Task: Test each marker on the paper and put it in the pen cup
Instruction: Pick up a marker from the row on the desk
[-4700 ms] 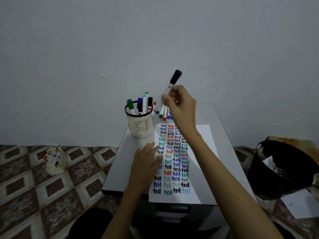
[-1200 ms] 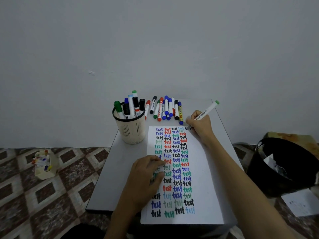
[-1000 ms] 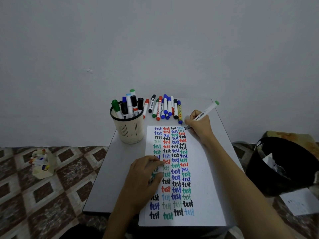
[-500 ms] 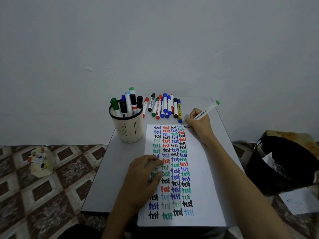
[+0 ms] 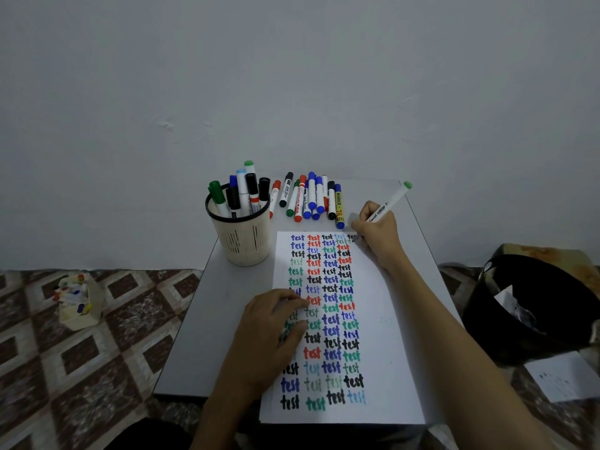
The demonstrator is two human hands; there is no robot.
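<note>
A white paper [image 5: 386, 336] filled with columns of coloured "test" words lies on a small grey table [image 5: 207, 313]. My right hand [image 5: 378, 233] grips a white marker with a green end [image 5: 391, 203], its tip touching the paper's top right beside the last column. My left hand [image 5: 271, 336] rests on the paper's left side with fingers bent; I cannot tell whether it holds a small cap. A cream pen cup [image 5: 242, 233] with a black rim holds several markers at the table's back left. Several loose markers [image 5: 310, 199] lie in a row behind the paper.
A white wall stands right behind the table. A black bin [image 5: 532, 306] with paper scraps sits on the floor at right, a loose sheet [image 5: 565, 375] beside it. A small cream box of markers [image 5: 78, 303] stands on the patterned tile floor at left.
About five seconds ago my right hand held a black-capped marker over the cup. Now it holds the green-ended marker at the paper's top. In the last second the hands barely moved.
</note>
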